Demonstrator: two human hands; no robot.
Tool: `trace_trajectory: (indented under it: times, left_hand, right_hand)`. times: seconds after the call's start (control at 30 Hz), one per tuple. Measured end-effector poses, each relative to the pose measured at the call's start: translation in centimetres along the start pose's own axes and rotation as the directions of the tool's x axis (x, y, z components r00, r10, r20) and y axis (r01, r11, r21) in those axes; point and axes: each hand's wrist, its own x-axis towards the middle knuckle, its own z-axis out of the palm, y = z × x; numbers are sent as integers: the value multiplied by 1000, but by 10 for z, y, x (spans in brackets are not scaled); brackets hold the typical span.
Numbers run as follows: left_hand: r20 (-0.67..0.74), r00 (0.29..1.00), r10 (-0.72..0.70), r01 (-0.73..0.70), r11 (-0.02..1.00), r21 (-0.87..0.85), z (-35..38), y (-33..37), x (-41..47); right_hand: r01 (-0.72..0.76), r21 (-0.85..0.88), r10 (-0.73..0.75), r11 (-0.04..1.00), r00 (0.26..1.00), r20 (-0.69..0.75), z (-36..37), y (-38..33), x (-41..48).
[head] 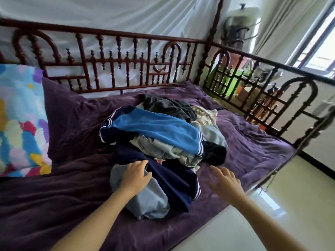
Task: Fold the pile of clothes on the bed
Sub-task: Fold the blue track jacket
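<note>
White-striped navy garment (174,180) at the left fingers (142,163), grey-blue cloth (150,200) under them, bright blue jacket (154,126) beyond, purple bedspread (253,147) below the right fingers (219,172).

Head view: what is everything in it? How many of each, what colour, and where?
bed cover: one, purple, spread across the frame
pile of clothes: one, blue, navy, grey and floral, middle of the bed cover
pillow: one, multicoloured, far left
bed rail: one, dark reddish wood, along the back and right side
window: one, bright, upper right
hands: two, bare; left hand rests on the pile's near edge, right hand open beside the pile
</note>
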Motion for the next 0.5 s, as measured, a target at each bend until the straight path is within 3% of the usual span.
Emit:
trace_trajectory:
  times: [0.17,0.5]
  left_hand:
    - [29,999,-36,37,999,-10,39,31,36]
    - [105,908,-406,412,909,-53,123,45,41]
  right_hand:
    - [37,3,-37,999,999,20,8,42,43]
    - [273,59,-279,960,930,238,61,69,126]
